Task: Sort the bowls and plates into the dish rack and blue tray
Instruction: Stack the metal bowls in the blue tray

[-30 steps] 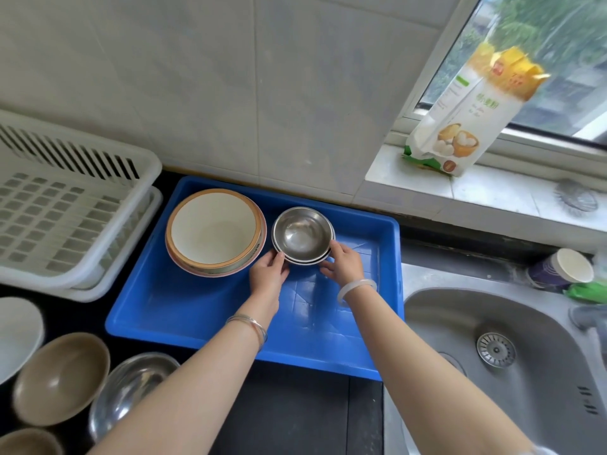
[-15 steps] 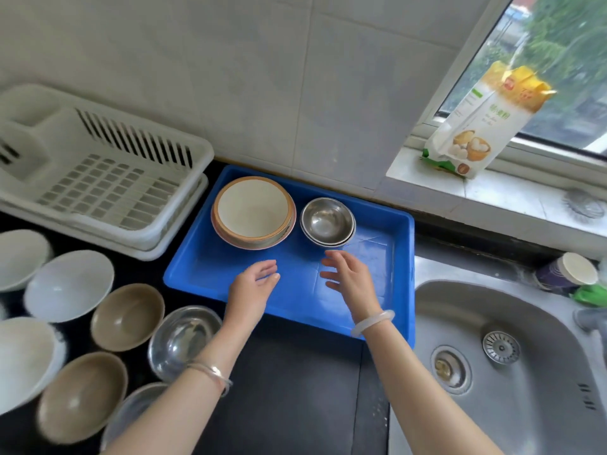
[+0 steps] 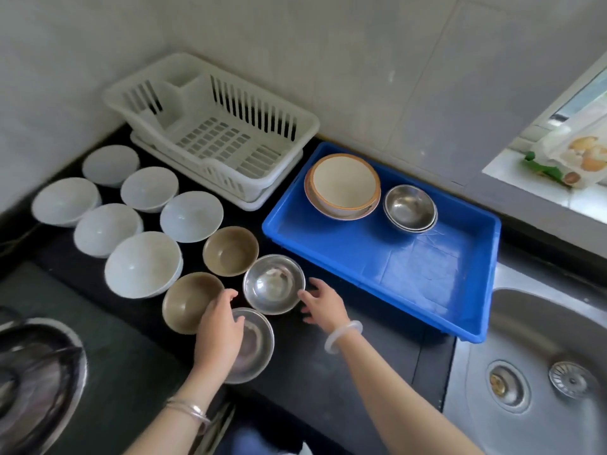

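Note:
A blue tray [image 3: 423, 274] holds a cream bowl on stacked plates [image 3: 343, 185] and stacked steel bowls [image 3: 410, 207]. The white dish rack [image 3: 216, 133] stands empty behind it to the left. On the black counter sit several white bowls [image 3: 143, 264], two brown bowls [image 3: 230, 251] and two steel bowls. My left hand [image 3: 218, 333] hovers open over the near steel bowl [image 3: 256, 343]. My right hand [image 3: 320, 305] is open, its fingertips at the right rim of the far steel bowl [image 3: 274, 284].
A steel sink [image 3: 538, 372] lies to the right of the tray. A pan lid [image 3: 36, 369] sits at the lower left. A food packet [image 3: 571, 156] leans on the window sill. Tiled wall rises behind the rack.
Both hands left the steel bowls in the tray and moved back left to the counter's steel bowls. The view swung left, showing the whole rack and the white bowls.

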Action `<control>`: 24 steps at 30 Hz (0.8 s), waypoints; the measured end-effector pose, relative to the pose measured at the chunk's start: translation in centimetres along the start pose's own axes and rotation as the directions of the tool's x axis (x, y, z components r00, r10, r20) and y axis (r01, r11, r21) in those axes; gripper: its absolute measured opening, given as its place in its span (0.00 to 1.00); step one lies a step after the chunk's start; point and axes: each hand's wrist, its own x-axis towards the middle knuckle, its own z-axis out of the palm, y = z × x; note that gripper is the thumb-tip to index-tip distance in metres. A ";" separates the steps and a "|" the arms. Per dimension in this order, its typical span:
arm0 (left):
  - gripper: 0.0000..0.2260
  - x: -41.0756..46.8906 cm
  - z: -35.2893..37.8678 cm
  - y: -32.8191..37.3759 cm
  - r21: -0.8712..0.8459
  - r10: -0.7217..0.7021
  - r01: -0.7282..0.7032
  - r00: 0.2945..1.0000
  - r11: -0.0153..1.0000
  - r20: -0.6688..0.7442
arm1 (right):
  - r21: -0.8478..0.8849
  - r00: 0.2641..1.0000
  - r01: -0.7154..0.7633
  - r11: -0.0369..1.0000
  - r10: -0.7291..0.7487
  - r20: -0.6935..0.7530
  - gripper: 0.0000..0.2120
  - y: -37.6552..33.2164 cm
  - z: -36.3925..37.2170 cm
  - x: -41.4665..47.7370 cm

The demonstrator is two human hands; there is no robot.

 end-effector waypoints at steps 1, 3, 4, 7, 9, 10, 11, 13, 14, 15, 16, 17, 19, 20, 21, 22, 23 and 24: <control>0.20 0.2 0.0 -0.2 0.035 0.019 -0.019 1.000 0.999 0.002 | 0.019 1.000 -0.014 1.000 0.014 0.006 0.22 -0.3 0.4 0.3; 0.19 0.6 0.3 -0.3 0.133 0.079 -0.079 0.997 0.988 0.009 | 0.051 0.999 -0.034 0.998 0.034 0.016 0.18 -0.7 0.9 0.8; 0.18 0.9 0.6 -0.3 0.181 0.106 -0.107 0.994 0.978 0.013 | 0.072 0.999 -0.041 0.997 0.040 0.018 0.16 -0.9 0.9 1.0; 0.13 1.3 0.9 -0.1 0.228 0.136 -0.136 0.991 0.964 0.013 | 0.133 0.999 -0.052 0.990 0.053 0.001 0.13 -0.7 0.4 0.9; 0.11 1.6 1.0 0.0 0.234 0.158 -0.157 0.987 0.959 0.012 | 0.156 0.998 -0.052 0.986 0.057 -0.025 0.12 -0.1 -0.2 0.7; 0.10 1.7 1.0 0.0 0.246 0.169 -0.168 0.985 0.954 0.020 | 0.159 0.997 -0.053 0.986 0.060 -0.040 0.12 0.4 -0.6 0.5; 0.09 1.8 0.9 0.1 0.257 0.171 -0.175 0.985 0.951 0.037 | 0.162 0.996 -0.055 0.985 0.064 -0.054 0.12 0.8 -1.0 0.4; 0.08 2.2 0.7 0.2 0.267 0.157 -0.180 0.982 0.947 0.102 | 0.178 0.995 -0.058 0.982 0.072 -0.072 0.14 1.7 -1.9 0.0; 0.07 2.4 0.6 0.3 0.266 0.146 -0.181 0.978 0.947 0.148 | 0.186 0.994 -0.056 0.981 0.072 -0.081 0.14 2.1 -2.4 -0.1; 0.07 2.6 0.4 0.4 0.258 0.130 -0.178 0.973 0.950 0.192 | 0.191 0.993 -0.053 0.980 0.071 -0.090 0.14 2.5 -2.8 -0.3; 0.06 2.8 0.2 0.6 0.243 0.116 -0.172 0.967 0.955 0.228 | 0.196 0.993 -0.050 0.979 0.070 -0.099 0.14 2.8 -3.1 -0.5; 0.07 2.9 0.1 0.8 0.223 0.109 -0.168 0.961 0.960 0.252 | 0.201 0.992 -0.048 0.978 0.070 -0.106 0.13 3.0 -3.5 -0.6; 0.08 3.0 -0.1 1.4 0.172 0.123 -0.171 0.958 0.970 0.257 | 0.215 0.992 -0.047 0.975 0.072 -0.108 0.13 3.4 -4.0 -0.8; 0.08 3.0 -0.2 1.8 0.139 0.135 -0.173 0.960 0.975 0.246 | 0.224 0.992 -0.049 0.973 0.073 -0.104 0.13 3.5 -4.2 -0.9; 0.08 3.0 -0.3 2.2 0.099 0.146 -0.173 0.961 0.980 0.233 | 0.231 0.992 -0.050 0.972 0.075 -0.097 0.12 3.6 -4.4 -1.0; 0.08 3.1 -0.3 2.7 0.054 0.153 -0.169 0.963 0.984 0.224 | 0.239 0.993 -0.053 0.970 0.076 -0.090 0.12 3.7 -4.5 -1.1; 0.07 3.2 -0.3 3.2 0.011 0.158 -0.164 0.964 0.986 0.215 | 0.247 0.994 -0.055 0.967 0.077 -0.083 0.11 3.8 -4.6 -1.2; 0.07 3.3 -0.3 3.7 -0.028 0.163 -0.160 0.965 0.987 0.207 | 0.258 0.994 -0.056 0.964 0.078 -0.075 0.11 3.8 -4.7 -1.3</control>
